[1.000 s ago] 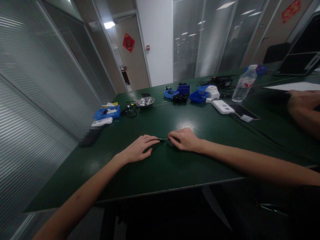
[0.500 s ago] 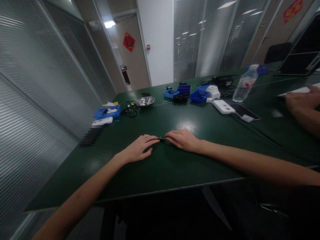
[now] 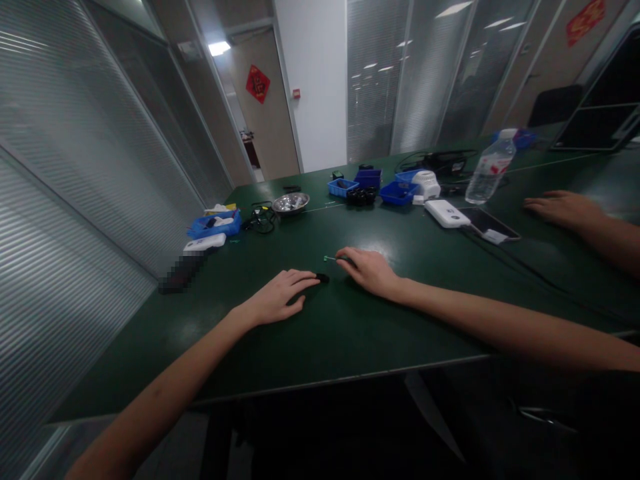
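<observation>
My left hand [image 3: 279, 297] rests on the green table with its thumb apart. Its index and middle fingertips meet at a small black part [image 3: 323, 277] and hold it against the table. Above and to the right, my right hand [image 3: 369, 270] pinches a thin dark tool with a fine metal tip, which looks like tweezers [image 3: 341, 259]. At the tip sits a tiny green piece [image 3: 325, 259], apart from the black part. The tool's rear end is hidden by my fingers.
Farther back stand a steel bowl [image 3: 291, 203], blue trays [image 3: 397, 193] and a water bottle [image 3: 491, 170]. A white device [image 3: 447, 214] with a cable and a phone [image 3: 487, 223] lie to the right. Another person's hand [image 3: 565, 207] rests at the right. A blue basket [image 3: 215, 225] stands left.
My right hand has moved slightly up, lifting the green piece away from the black part. My left hand has stayed put. The other person's hand no longer holds the white object.
</observation>
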Action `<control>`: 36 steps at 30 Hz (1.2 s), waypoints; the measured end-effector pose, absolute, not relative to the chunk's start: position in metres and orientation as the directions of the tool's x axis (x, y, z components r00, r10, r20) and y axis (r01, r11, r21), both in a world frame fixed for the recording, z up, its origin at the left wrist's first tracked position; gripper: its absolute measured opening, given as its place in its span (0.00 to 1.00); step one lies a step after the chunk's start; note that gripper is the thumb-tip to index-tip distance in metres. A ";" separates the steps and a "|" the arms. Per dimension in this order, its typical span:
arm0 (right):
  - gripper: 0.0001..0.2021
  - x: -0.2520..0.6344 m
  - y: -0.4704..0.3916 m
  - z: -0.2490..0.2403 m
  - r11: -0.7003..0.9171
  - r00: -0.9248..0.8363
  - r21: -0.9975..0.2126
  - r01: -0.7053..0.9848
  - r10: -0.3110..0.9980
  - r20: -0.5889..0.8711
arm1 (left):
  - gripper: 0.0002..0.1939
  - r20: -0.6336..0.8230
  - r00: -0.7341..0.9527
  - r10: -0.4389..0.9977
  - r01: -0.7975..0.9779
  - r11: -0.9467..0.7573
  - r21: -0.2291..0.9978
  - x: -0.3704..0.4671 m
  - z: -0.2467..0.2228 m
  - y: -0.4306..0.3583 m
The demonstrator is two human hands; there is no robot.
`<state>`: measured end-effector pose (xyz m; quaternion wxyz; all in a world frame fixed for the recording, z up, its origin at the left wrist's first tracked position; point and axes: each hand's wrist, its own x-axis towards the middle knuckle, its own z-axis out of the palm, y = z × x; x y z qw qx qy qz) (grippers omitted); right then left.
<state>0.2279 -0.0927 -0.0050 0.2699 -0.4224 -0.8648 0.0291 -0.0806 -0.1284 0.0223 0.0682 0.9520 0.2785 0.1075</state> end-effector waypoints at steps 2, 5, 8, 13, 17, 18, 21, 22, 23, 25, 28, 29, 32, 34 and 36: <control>0.15 0.228 -0.092 -0.004 0.597 -0.455 -0.286 0.750 0.778 0.432 | 0.30 0.170 0.815 0.554 0.526 -0.830 0.185 -0.080 0.022 -0.128; 0.16 0.228 -0.090 -0.005 0.547 -0.424 -0.267 0.793 0.811 0.402 | 0.32 0.177 0.804 0.567 0.543 -0.823 0.170 -0.081 0.020 -0.128; 0.18 0.230 -0.087 -0.009 0.567 -0.453 -0.243 0.787 0.798 0.397 | 0.32 0.193 0.802 0.566 0.544 -0.824 0.156 -0.081 0.018 -0.127; 0.15 0.232 -0.080 -0.015 0.599 -0.483 -0.238 0.764 0.777 0.405 | 0.27 0.245 0.780 0.576 0.561 -0.817 0.133 -0.080 0.017 -0.126; 0.17 0.230 -0.080 -0.011 0.698 -0.594 -0.213 0.684 0.702 0.392 | 0.23 0.288 0.736 0.613 0.607 -0.785 0.119 -0.082 0.014 -0.122; 0.17 0.229 -0.081 -0.010 0.728 -0.629 -0.207 0.654 0.675 0.386 | 0.22 0.300 0.722 0.624 0.621 -0.775 0.118 -0.083 0.013 -0.121; 0.17 0.227 -0.084 -0.007 0.779 -0.683 -0.203 0.594 0.621 0.384 | 0.18 0.326 0.683 0.654 0.653 -0.746 0.129 -0.087 0.010 -0.117; 0.17 0.227 -0.084 -0.007 0.785 -0.688 -0.206 0.585 0.614 0.387 | 0.16 0.330 0.675 0.661 0.658 -0.740 0.136 -0.088 0.010 -0.116; 0.18 0.228 -0.085 -0.007 0.789 -0.691 -0.210 0.577 0.609 0.390 | 0.15 0.332 0.669 0.665 0.661 -0.737 0.144 -0.089 0.009 -0.116; 0.18 0.228 -0.085 -0.007 0.794 -0.695 -0.214 0.569 0.604 0.390 | 0.13 0.334 0.667 0.666 0.654 -0.738 0.164 -0.090 0.010 -0.115; 0.18 0.229 -0.085 -0.008 0.788 -0.693 -0.207 0.580 0.611 0.383 | 0.12 0.331 0.669 0.665 0.633 -0.744 0.215 -0.089 0.010 -0.114; 0.18 0.228 -0.085 -0.009 0.778 -0.682 -0.207 0.593 0.622 0.385 | 0.12 0.330 0.665 0.670 0.630 -0.741 0.233 -0.088 0.010 -0.114; 0.17 0.225 -0.079 -0.011 0.735 -0.630 -0.207 0.645 0.665 0.401 | 0.11 0.326 0.649 0.687 0.634 -0.726 0.268 -0.086 0.010 -0.115; 0.17 0.222 -0.074 -0.012 0.717 -0.611 -0.197 0.669 0.681 0.403 | 0.10 0.323 0.643 0.695 0.639 -0.719 0.275 -0.085 0.010 -0.115; 0.17 0.220 -0.069 -0.012 0.720 -0.618 -0.195 0.666 0.679 0.397 | 0.09 0.323 0.638 0.699 0.642 -0.715 0.278 -0.086 0.010 -0.115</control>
